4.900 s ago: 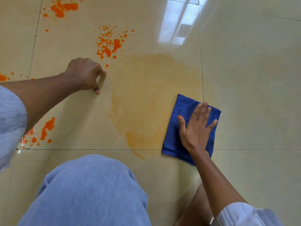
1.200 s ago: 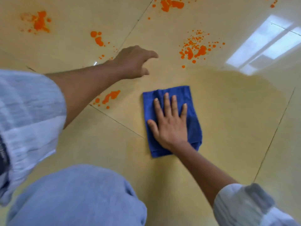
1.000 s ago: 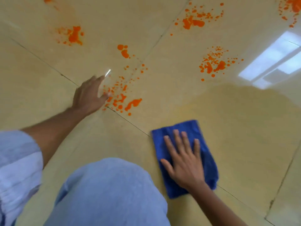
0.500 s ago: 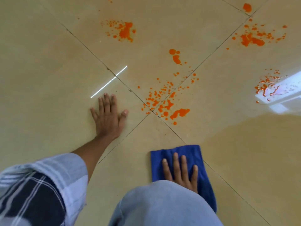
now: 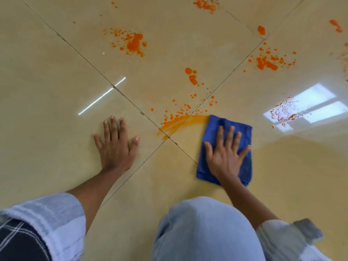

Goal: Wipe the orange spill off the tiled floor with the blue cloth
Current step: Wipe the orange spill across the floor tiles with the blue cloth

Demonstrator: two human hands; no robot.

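Pressing the folded blue cloth (image 5: pixel 228 147) under my flat right hand (image 5: pixel 225 153); the smeared orange spill (image 5: pixel 180 120) lies just left, nearer this grip.

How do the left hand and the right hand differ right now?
The left hand rests flat on the bare tiled floor; the right hand presses on the blue cloth. The left sits clear of the orange smear, while the right's cloth touches its end. Both are open with straight fingers.
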